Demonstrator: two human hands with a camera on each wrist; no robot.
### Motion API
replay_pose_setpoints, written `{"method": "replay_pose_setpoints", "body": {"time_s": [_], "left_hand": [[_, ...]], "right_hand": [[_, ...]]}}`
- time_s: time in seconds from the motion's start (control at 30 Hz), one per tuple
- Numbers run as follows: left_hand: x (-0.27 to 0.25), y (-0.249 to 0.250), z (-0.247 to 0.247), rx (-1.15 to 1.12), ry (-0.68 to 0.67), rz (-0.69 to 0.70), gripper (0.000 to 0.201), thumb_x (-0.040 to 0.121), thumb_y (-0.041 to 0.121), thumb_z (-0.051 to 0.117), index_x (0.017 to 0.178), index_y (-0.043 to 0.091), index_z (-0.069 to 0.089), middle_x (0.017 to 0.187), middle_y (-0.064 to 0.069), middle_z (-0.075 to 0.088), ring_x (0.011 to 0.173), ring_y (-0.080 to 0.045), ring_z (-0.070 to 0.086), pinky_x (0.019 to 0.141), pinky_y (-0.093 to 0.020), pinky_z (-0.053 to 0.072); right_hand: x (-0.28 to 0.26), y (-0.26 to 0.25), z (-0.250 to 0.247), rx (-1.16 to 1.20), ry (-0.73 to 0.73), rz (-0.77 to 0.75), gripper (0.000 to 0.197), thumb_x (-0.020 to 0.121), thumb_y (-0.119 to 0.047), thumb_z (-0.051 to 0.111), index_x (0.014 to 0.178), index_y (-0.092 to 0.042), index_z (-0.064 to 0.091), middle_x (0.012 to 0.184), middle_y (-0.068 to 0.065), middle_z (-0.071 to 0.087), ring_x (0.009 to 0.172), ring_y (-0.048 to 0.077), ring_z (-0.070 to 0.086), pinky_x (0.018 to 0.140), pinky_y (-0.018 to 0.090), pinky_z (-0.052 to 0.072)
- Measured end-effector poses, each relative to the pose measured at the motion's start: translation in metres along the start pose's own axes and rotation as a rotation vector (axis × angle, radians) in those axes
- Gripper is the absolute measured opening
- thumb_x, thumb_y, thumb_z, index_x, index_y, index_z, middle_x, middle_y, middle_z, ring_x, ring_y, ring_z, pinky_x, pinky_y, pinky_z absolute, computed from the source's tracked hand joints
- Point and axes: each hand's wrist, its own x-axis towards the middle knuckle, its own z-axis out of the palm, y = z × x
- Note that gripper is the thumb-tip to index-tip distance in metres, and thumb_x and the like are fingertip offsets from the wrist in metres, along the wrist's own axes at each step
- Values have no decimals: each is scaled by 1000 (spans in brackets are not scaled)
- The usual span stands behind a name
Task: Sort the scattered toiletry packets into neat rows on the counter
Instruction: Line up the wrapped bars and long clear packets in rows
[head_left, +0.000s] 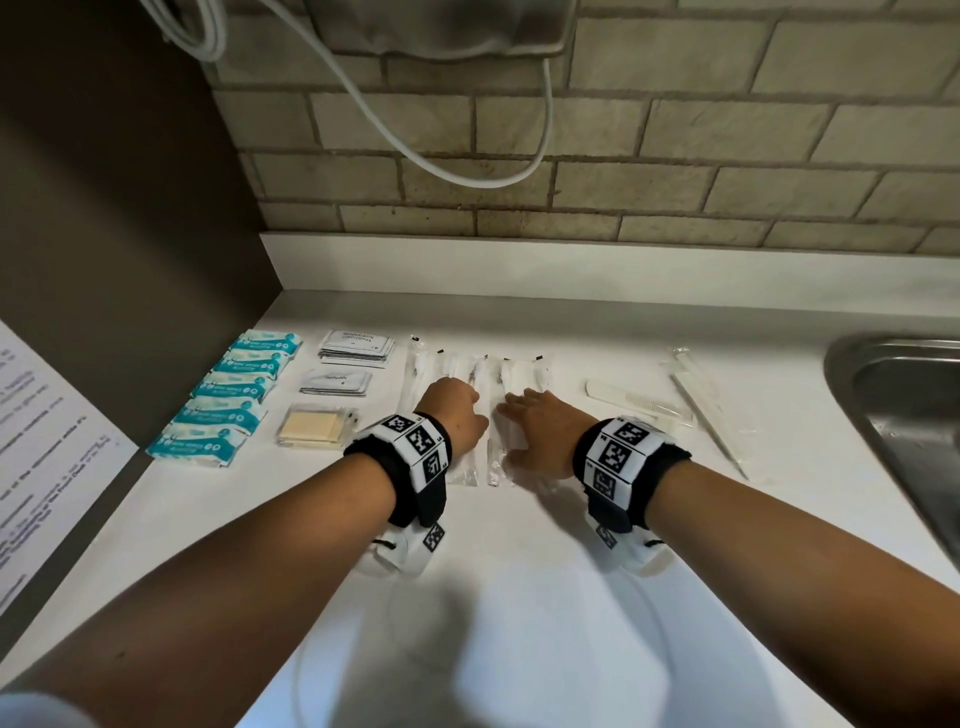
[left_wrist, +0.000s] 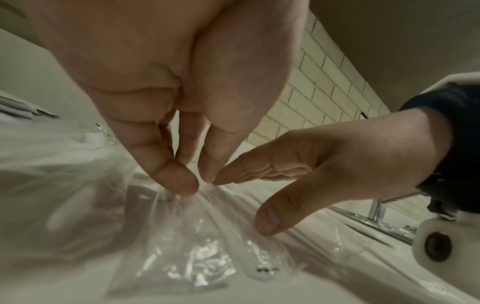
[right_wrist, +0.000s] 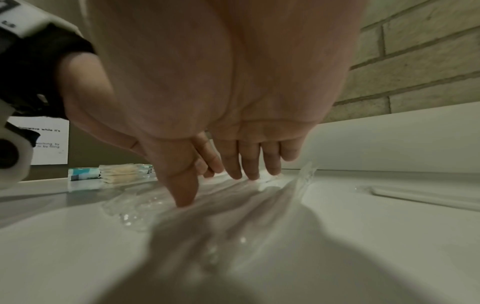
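1. White counter (head_left: 519, 597) runs below a brick-pattern tiled wall (head_left: 727, 130), with a steel sink (head_left: 904, 405) at the right edge and a dark side panel (head_left: 104, 208) on the left carrying a printed paper notice (head_left: 47, 441).
2. Clear-wrapped toothbrush packets (head_left: 470, 371) lie side by side in the middle of the counter, long axes pointing toward the wall – both hands are on them.
3. Left hand (head_left: 457, 415) has its fingertips (left_wrist: 179, 183) gathered together, pinching the clear wrap of one packet, as the left wrist view shows.
4. Right hand (head_left: 540, 431) lies just beside it with fingers (right_wrist: 233, 162) straight and spread, tips pressing flat on the neighbouring packets; its thumb (left_wrist: 270, 218) touches the plastic too.
5. Left of the hands stand sorted groups: a column of teal-and-white packets (head_left: 228, 395), then a stack of white sachets (head_left: 356, 345) topped by one reading "SHAMPOO WITH CONDITIONER", a smaller stack of white sachets (head_left: 335, 383) with print too small to read, and clear packets with beige contents (head_left: 311, 428).
6. Right of the hands – apart from the rows – lie a white comb (head_left: 639, 402) and another long clear-wrapped item (head_left: 706, 410) set at an angle.
7. White cable (head_left: 415, 130) loops down the wall.
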Motion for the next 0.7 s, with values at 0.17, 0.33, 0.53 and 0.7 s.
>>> {"method": "replay_pose_setpoints", "body": {"time_s": [0.17, 0.33, 0.53, 0.7], "left_hand": [[-6, -12, -5, 122, -26, 145, 52, 86, 23, 65, 136, 19, 53, 140, -2, 47, 128, -23, 47, 104, -33, 41], [-12, -22, -6, 447, -116, 237, 42, 85, 36, 61, 126, 29, 60, 134, 7, 54, 120, -26, 39, 96, -36, 34], [-7, -26, 1, 379, -36, 228, 51, 83, 48, 64, 131, 34, 56, 132, 7, 56, 121, -24, 41, 99, -34, 34], [-5, -21, 4, 355, -18, 237, 54, 82, 50, 65, 131, 32, 56, 128, 6, 59, 120, -23, 42, 100, -35, 36]], "right_hand": [[4, 1, 1, 22, -3, 12, 71, 91, -36, 55, 150, -13, 25, 160, 9, 17, 148, 28, 14, 119, 40, 16], [2, 4, 2, -10, -13, 16, 64, 91, -41, 54, 144, -10, 37, 153, 11, 34, 142, 30, 28, 117, 40, 23], [3, 1, 1, -13, 0, 21, 58, 89, -38, 55, 139, -9, 43, 148, 11, 40, 136, 28, 34, 112, 38, 27], [4, 1, -1, 1, -14, 40, 59, 87, -36, 56, 139, -10, 42, 147, 11, 41, 135, 28, 35, 111, 38, 29]]}}
